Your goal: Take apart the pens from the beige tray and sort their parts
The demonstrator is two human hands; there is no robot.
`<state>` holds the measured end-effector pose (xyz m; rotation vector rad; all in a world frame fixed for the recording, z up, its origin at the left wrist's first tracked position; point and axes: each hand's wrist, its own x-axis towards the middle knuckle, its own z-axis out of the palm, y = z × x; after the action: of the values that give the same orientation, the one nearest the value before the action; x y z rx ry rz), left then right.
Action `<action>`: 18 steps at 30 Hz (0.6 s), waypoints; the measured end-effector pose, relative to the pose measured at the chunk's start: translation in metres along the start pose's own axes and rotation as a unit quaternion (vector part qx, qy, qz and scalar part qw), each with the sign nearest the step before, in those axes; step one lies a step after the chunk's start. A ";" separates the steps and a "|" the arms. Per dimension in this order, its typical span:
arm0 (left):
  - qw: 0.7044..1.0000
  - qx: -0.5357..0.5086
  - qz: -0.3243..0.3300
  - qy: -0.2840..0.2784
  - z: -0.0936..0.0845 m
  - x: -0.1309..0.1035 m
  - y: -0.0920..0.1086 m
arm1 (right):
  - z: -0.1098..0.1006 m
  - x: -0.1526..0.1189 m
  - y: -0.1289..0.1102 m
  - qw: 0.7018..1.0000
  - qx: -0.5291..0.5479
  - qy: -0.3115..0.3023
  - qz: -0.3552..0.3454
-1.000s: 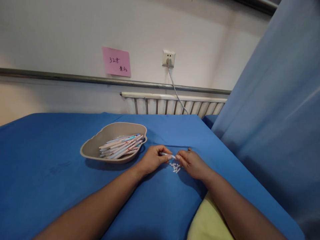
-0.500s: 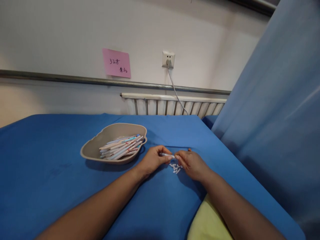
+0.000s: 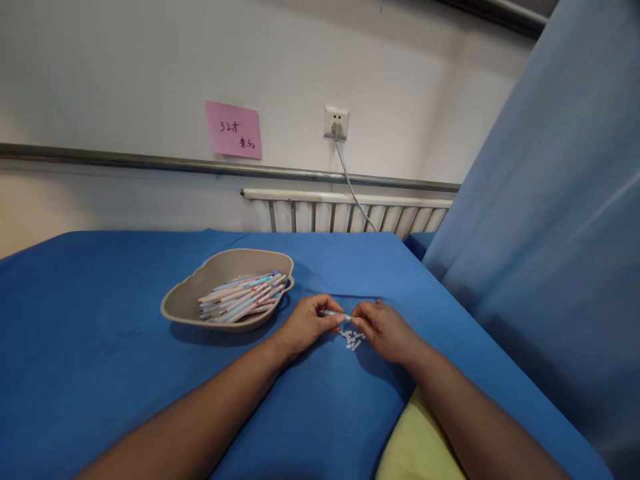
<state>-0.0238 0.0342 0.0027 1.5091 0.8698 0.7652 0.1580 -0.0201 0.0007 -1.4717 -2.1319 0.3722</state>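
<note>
My left hand pinches a slim pale pen just above the blue sheet. The fingers of my right hand are closed at the pen's right end; whether they hold a small piece there is too small to tell. Beneath and between the hands, several small white pieces lie in a loose pile. To the left, a beige scalloped basin holds many slim pens in white, pink and blue.
The blue-covered surface reaches back towards a white radiator. Yellow cloth lies under my right forearm. A blue curtain hangs at the right. A pink note and a plugged-in socket are on the wall.
Both hands stay at the pen, with only slight finger movement at its right end. The whole view has shifted a little; the basin and white pieces look the same.
</note>
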 end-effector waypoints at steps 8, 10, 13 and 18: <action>0.999 -0.033 -0.006 0.015 0.001 0.000 -0.001 | 0.003 0.002 0.002 0.991 0.115 0.034 0.051; 0.997 -0.068 -0.022 0.025 -0.001 0.002 -0.003 | 0.005 0.003 0.005 0.979 0.181 0.054 0.082; 0.989 -0.124 -0.054 0.051 -0.005 0.005 -0.007 | 0.007 0.007 0.012 0.947 0.276 0.103 0.126; 0.976 -0.194 -0.101 0.025 -0.009 0.006 -0.008 | 0.008 0.014 0.015 0.856 0.454 0.185 0.163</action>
<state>-0.0290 0.0444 -0.0044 1.0446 0.8396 0.7736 0.1615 -0.0004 -0.0101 -1.1660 -1.1052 0.9692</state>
